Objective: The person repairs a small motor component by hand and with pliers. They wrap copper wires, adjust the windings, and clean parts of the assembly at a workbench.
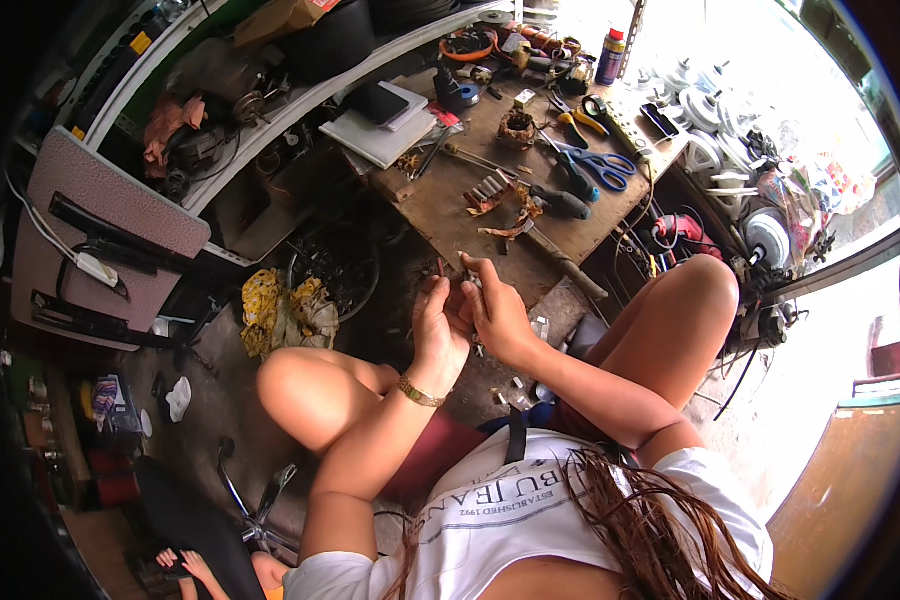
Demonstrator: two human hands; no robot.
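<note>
Over my lap, just off the bench's near edge, my two hands are brought together. My left hand (442,325), with a gold-coloured watch (420,392) on its wrist, has its fingers curled in, and a thin reddish tip shows by them. Against it, my right hand (498,312) is closed, with the index finger bent over and the thumb side turned inward. Something small and greyish lies between the hands, mostly hidden by the fingers, and I cannot make out its kind. A wooden handle (560,262) juts over the bench edge beyond my right hand.
On the wooden workbench (470,228) lie blue-handled scissors (605,168), yellow-handled pliers (582,122), screwdrivers (562,204) and a spray can (610,58). White fan-like parts (705,108) are piled at the right. A yellow cloth (262,305) lies left of my knee. Another person's hands (185,563) show at lower left.
</note>
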